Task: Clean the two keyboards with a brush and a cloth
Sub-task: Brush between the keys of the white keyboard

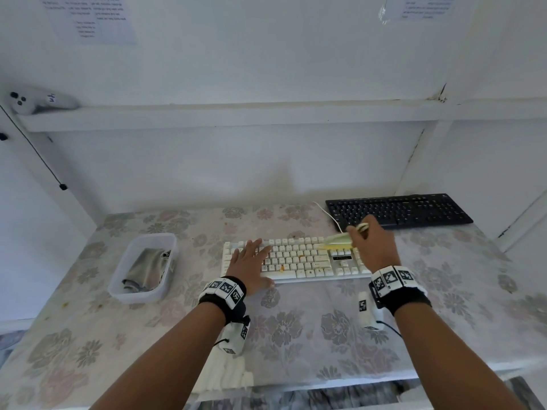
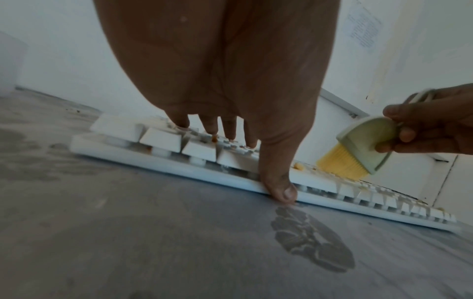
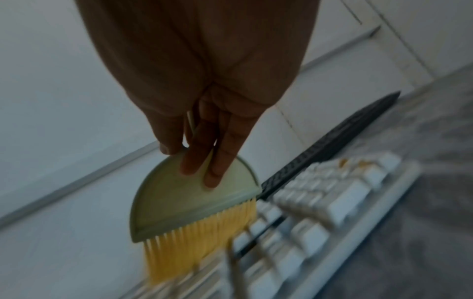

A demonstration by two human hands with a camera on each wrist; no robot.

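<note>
The white keyboard, lying mid-table, is being steadied by the left hand, fingers spread flat. The brush, pinched by the right hand, should be kept sweeping crumbs outward with light strokes.

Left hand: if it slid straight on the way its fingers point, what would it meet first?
The left hand lies flat on the white keyboard; straight ahead come more keys, then bare tablecloth and probably the wall.

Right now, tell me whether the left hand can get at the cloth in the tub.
Probably yes. The left hand lies flat on the white keyboard and holds nothing. The cloth sits uncovered in the open plastic tub to its left, with only bare tablecloth between them.
</note>
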